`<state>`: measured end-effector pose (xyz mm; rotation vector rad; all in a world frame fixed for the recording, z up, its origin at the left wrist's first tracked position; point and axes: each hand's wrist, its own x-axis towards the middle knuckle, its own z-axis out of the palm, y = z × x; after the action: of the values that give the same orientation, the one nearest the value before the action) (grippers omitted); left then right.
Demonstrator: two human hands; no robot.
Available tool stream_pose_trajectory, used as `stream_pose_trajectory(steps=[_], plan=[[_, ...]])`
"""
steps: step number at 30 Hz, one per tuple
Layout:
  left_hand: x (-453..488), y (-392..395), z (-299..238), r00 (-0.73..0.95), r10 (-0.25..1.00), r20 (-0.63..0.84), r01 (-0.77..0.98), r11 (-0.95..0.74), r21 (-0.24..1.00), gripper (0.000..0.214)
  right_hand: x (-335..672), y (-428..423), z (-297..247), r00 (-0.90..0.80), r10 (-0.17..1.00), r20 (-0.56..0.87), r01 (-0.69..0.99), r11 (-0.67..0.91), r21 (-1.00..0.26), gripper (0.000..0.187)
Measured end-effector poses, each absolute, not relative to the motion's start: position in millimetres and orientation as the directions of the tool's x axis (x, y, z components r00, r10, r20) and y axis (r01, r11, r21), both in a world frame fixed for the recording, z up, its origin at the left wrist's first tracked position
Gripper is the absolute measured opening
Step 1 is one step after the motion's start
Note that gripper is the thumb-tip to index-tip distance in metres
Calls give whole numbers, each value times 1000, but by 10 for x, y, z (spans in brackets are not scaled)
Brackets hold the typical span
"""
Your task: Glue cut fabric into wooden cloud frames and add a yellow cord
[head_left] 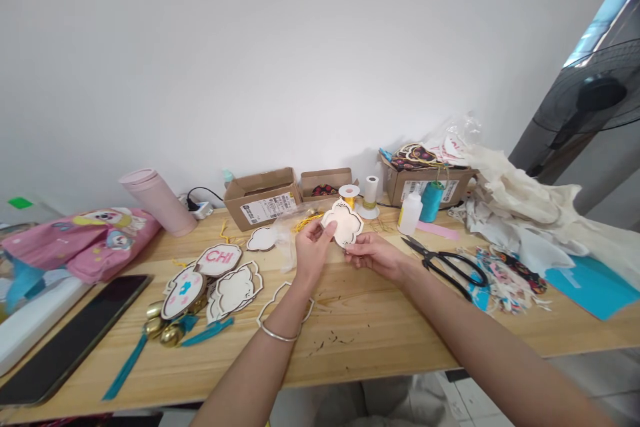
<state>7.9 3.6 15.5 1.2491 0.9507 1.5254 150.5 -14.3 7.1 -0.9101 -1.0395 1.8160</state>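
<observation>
Both hands hold one pale wooden cloud-shaped cutout [344,221] above the middle of a light wooden table [380,340]. My left hand [311,248] pinches its left edge with thumb and fingers; a thin bangle sits on that wrist. My right hand [376,256] grips its lower right edge from beneath. A pile of similar cutouts [220,280], one lettered "CHI", lies left of the hands, with an open cloud-shaped frame [280,300] just below my left wrist.
Black scissors [447,263] lie right of my right hand, beside fabric scraps [505,277] and crumpled cloth [530,213]. Cardboard boxes [263,200], thread spools [370,199], a glue bottle [410,212] line the back. Pink tumbler [157,200], pink bag [85,240], tablet [70,340], gold bells [163,327] at left.
</observation>
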Motion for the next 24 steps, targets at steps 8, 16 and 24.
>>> stream_pose_trajectory(steps=[8,16,24], plan=[[56,69,103,-99,962,256,-207,-272,940,32,1481,-48,16,-24,998,60,-150,56,-987,30],[39,14,145,-144,887,439,-66,-452,890,24,1580,-25,36,164,942,293,-24,301,-953,45],[-25,-20,149,-61,755,653,197,-632,749,13,1692,47,29,112,918,380,-39,386,-922,25]])
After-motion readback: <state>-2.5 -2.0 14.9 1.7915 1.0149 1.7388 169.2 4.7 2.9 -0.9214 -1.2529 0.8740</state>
